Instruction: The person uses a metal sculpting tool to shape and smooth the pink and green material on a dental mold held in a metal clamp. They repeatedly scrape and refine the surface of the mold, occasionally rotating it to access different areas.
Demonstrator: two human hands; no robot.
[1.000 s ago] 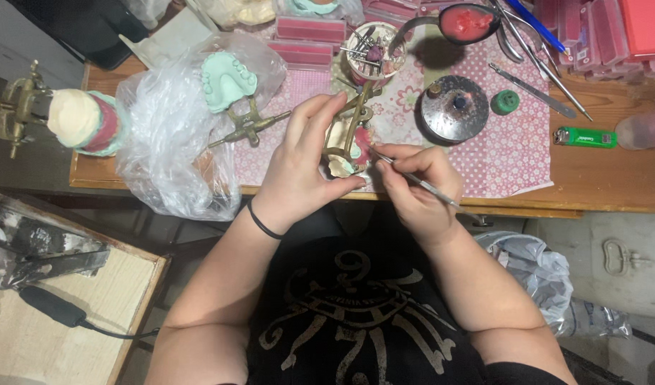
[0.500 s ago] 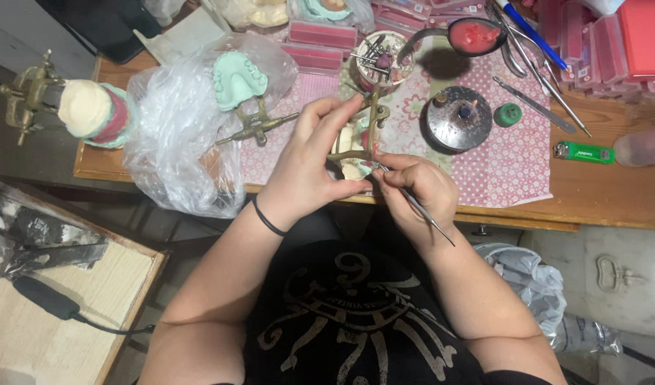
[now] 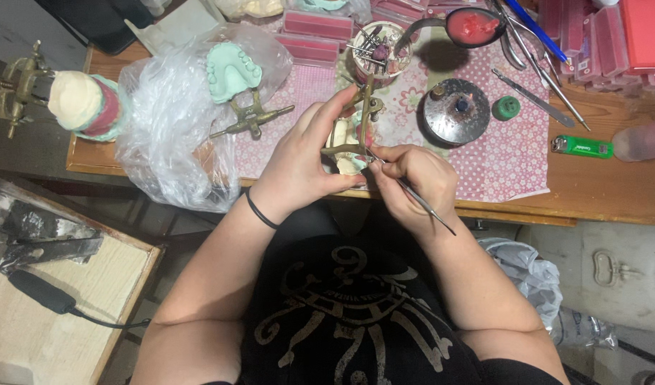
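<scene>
- Just beyond the left hand (image 3: 299, 167), the cup of tools (image 3: 377, 50) blocks the way forward.
- Right of the right hand (image 3: 413, 178), bare patterned cloth (image 3: 509, 167) leaves room.
- Round metal burner (image 3: 456, 110) crowds the far right.
- Plastic bag (image 3: 167, 125) walls off the left.

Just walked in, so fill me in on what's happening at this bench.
A person sits at a wooden table. The left hand grips a brass dental articulator holding a tooth model. The right hand works a thin metal tool against it. A round burner and green lighter lie nearby.
</scene>
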